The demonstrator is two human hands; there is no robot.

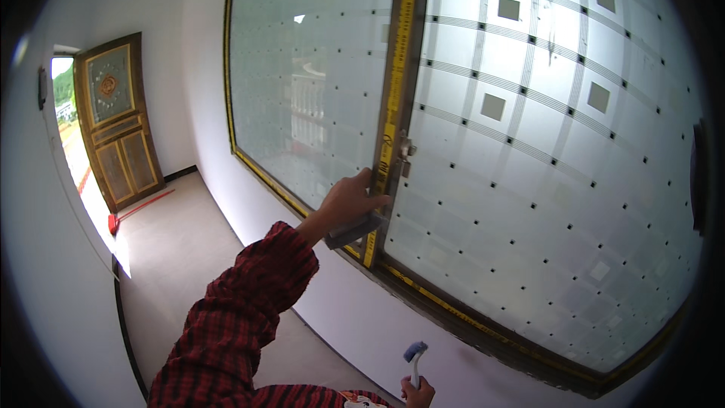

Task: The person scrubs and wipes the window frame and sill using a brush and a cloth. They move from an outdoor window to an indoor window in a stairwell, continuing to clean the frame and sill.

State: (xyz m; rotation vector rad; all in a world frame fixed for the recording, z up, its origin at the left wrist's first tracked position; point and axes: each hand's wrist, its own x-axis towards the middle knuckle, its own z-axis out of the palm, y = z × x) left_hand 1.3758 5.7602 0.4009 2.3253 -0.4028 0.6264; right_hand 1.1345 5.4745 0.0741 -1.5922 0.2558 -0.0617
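Note:
My left hand (352,199), in a red and black plaid sleeve, is at the lower part of the window's middle upright (391,119). Its fingers reach the dark frame, which carries yellow printed tape. Under the thumb and wrist, a dark grey flat pad (354,230) appears held against the upright; its exact kind is unclear. Low in the view, my right hand (419,394) grips the white handle of a small brush (416,352). The brush's grey-blue head points up, apart from the wall. A metal latch (406,148) sits on the upright above my left hand.
Patterned frosted glass panes (510,181) fill the right, above a dark lower frame (487,334). White wall (340,283) runs beneath. A brown panelled door (119,124) stands open at the far left, with a red long-handled broom (115,223) on the pale floor (187,232).

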